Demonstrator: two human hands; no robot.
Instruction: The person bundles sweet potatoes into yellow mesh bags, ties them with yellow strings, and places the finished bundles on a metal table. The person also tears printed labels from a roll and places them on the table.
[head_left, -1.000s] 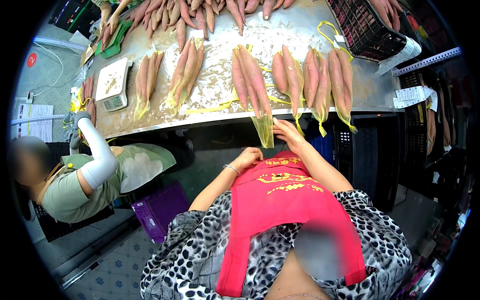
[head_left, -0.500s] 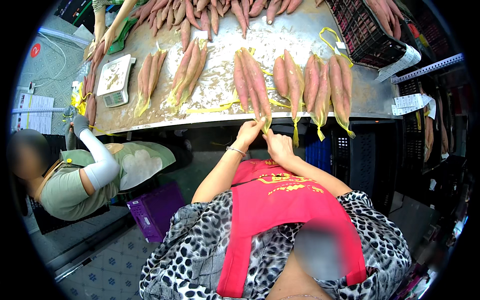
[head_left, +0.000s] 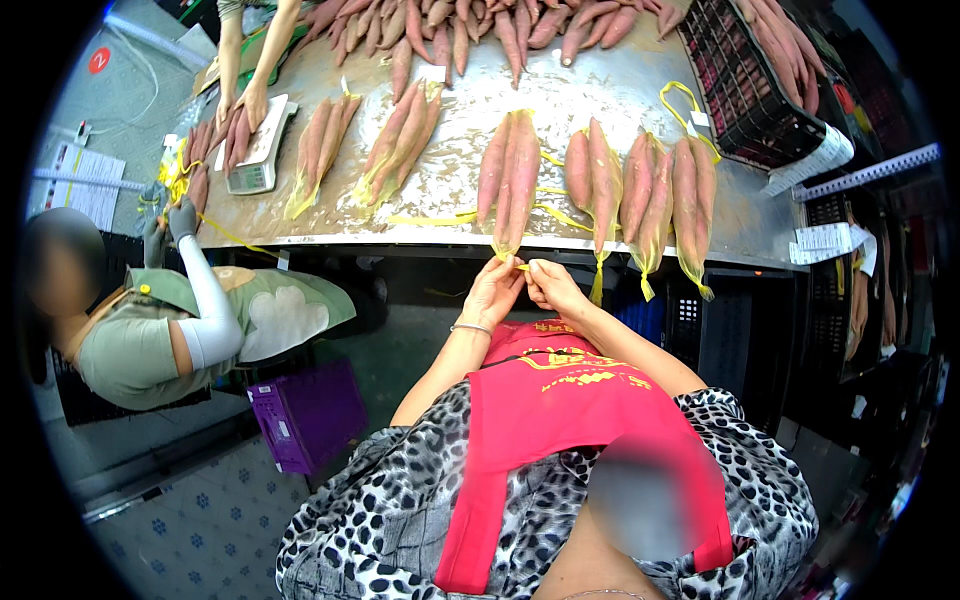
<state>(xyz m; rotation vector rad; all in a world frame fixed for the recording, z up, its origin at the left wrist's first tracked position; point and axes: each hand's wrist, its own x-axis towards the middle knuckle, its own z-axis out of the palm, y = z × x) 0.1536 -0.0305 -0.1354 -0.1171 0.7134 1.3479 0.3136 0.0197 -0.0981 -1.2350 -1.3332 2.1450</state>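
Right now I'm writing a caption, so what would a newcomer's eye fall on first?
Probably the bright red apron, low centre. Just above it, the left hand and right hand pinch the tail of a yellow bag of sweet potatoes at the table edge.

A white numeral marks the red disc (head_left: 98,60) at ten o'clock. Yellow lettering (head_left: 572,362) crosses the red apron (head_left: 575,415) at four o'clock, near centre. Print on the white label (head_left: 815,160) at the black crate (head_left: 755,115), two o'clock, and on the wall sheet (head_left: 88,192), nine-to-ten o'clock, is illegibly small.
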